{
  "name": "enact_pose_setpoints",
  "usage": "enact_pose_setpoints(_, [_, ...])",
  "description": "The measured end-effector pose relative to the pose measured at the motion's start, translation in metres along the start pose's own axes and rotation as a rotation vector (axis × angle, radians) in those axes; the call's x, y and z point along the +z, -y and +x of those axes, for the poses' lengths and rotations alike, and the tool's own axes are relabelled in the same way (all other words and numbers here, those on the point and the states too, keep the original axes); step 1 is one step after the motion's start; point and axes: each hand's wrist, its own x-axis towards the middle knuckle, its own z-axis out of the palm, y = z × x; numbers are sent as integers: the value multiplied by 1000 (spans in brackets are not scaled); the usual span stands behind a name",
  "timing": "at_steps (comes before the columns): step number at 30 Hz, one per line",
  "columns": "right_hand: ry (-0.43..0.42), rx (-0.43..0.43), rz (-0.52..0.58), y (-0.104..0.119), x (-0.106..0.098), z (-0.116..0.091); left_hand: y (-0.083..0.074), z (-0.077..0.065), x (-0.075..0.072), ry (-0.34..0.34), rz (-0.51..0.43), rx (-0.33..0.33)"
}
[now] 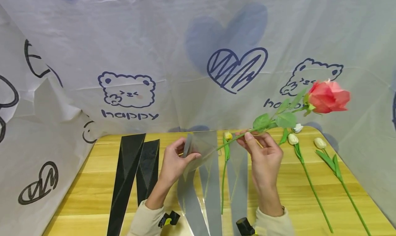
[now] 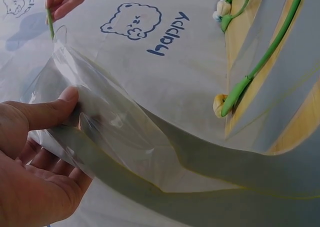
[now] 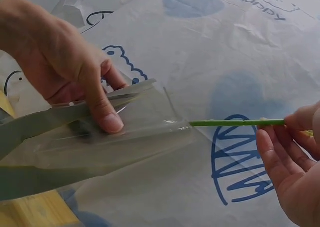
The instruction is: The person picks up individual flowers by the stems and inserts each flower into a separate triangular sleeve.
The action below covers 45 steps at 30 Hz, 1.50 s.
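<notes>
My left hand (image 1: 173, 164) grips a clear plastic flower sleeve with grey bands (image 2: 120, 137), thumb on its front and fingers behind. The sleeve hangs down over the table from that hand. Between thumb and fingers, my right hand (image 1: 264, 157) pinches the green stem (image 3: 235, 122) of a pink-red artificial rose (image 1: 329, 97). The bloom points up and to the right, with leaves just beyond the right hand. The stem's lower end meets the sleeve's narrow end; whether it is inside I cannot tell.
Two black sleeves (image 1: 127, 167) lie on the left of the wooden table (image 1: 92, 181). More grey sleeves (image 1: 238, 181) and a yellow tulip (image 1: 228, 136) lie mid-table. Several white tulips (image 1: 293, 139) lie to the right. A printed white cloth (image 1: 173, 57) hangs behind.
</notes>
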Motion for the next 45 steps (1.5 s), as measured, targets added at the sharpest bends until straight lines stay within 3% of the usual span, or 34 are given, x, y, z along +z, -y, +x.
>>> enact_pose_setpoints(9, [118,-6,-97,-10,3,-3,-2,0,0,5,-8,-6])
enact_pose_setpoints(23, [139,41,-224,-15,6,-6,-3,-1,3,46,-57,-20])
enact_pose_setpoints(30, [247,45,-353,-17,5,-6,-4,-2,5,58,-66,-26])
enact_pose_setpoints(36, [344,111,-464,-15,2,-6,-8,-3,6,76,-57,-9])
enact_pose_setpoints(45, [361,178,-560,-7,0,-4,-11,-4,5,59,-14,23])
